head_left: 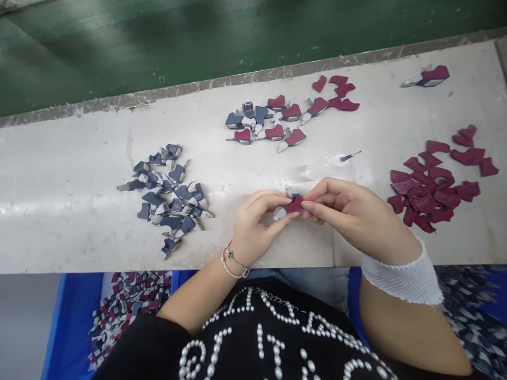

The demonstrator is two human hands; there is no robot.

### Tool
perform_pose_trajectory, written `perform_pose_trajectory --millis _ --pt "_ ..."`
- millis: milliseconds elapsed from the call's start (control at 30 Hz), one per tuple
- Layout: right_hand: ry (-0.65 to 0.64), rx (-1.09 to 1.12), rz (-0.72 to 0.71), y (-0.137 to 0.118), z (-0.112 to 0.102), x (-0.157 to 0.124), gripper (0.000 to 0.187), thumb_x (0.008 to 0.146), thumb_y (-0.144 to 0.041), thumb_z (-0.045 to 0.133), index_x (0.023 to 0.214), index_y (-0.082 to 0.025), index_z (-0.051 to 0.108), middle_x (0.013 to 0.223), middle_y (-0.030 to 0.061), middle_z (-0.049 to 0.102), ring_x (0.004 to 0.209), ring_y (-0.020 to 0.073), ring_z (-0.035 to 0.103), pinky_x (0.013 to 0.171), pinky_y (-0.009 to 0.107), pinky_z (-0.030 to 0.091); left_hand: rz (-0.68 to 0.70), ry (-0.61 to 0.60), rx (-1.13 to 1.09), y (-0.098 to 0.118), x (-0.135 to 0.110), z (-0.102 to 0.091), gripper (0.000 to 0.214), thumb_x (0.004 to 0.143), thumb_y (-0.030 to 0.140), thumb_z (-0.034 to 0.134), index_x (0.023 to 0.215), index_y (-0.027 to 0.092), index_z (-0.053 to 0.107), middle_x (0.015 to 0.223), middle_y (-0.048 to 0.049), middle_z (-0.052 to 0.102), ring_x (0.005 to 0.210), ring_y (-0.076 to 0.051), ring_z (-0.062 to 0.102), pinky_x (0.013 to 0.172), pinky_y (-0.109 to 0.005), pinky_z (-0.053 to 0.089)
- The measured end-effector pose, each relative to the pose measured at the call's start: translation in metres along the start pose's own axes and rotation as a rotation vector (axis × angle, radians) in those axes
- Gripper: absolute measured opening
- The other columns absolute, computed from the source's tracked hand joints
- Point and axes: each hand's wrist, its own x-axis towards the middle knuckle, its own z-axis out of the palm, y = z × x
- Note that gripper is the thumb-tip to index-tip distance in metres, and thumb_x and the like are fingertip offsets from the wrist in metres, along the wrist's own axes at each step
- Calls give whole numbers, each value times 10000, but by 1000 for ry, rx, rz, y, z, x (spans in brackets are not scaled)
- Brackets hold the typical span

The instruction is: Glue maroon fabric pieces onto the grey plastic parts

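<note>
My left hand and my right hand pinch a small maroon piece joined to a grey and dark blue piece between their fingertips, just above the pale work surface. To the left lies a heap of dark blue and grey cut pieces. Straight ahead are several joined maroon-and-blue pieces. A heap of loose maroon cut pieces lies right of my right hand. A small metal-tipped tool lies just beyond my right hand, apart from it.
A green conveyor belt runs along the far edge of the surface. One joined piece lies at the far right. Blue bins holding many pieces stand below the near edge on both sides of my body.
</note>
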Motion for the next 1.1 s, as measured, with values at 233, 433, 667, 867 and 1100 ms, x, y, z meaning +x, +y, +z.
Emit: perform_pose_trajectory --millis 233,433,667,867,1100 --pt "14 -73 -5 2 -1 -3 270 911 -462 659 888 -194 659 798 33 723 683 136 642 633 280 512 24 -14 16 1 1 -1 235 793 170 821 1001 174 711 971 -55 743 915 -126 700 726 -200 597" --pt "24 -71 -19 -1 -2 -2 334 860 -534 708 832 -204 665 759 21 708 666 139 626 646 299 506 49 -31 16 2 2 -1 219 811 203 809 1002 175 707 975 -65 750 910 -141 711 732 -236 612" --pt "-27 -27 16 -5 -13 -11 315 893 -538 669 928 -229 620 672 3 652 641 158 607 599 293 476 91 -80 -76 4 5 -4 223 811 239 814 996 190 700 951 -59 750 903 -155 729 794 -297 643" --pt "-175 -31 -77 -3 -11 -6 283 963 -498 584 968 -235 688 918 37 678 843 178 617 752 308 512 169 -123 -131 5 7 -5 210 822 261 806 991 209 693 932 -33 758 884 -143 738 794 -281 644" --pt "-73 -238 -158 -8 1 -10 313 1006 -436 510 838 -211 647 753 13 627 668 138 541 606 294 418 172 -136 -160 5 5 -6 284 771 145 834 1018 186 701 954 -44 756 891 -140 737 822 -273 646"
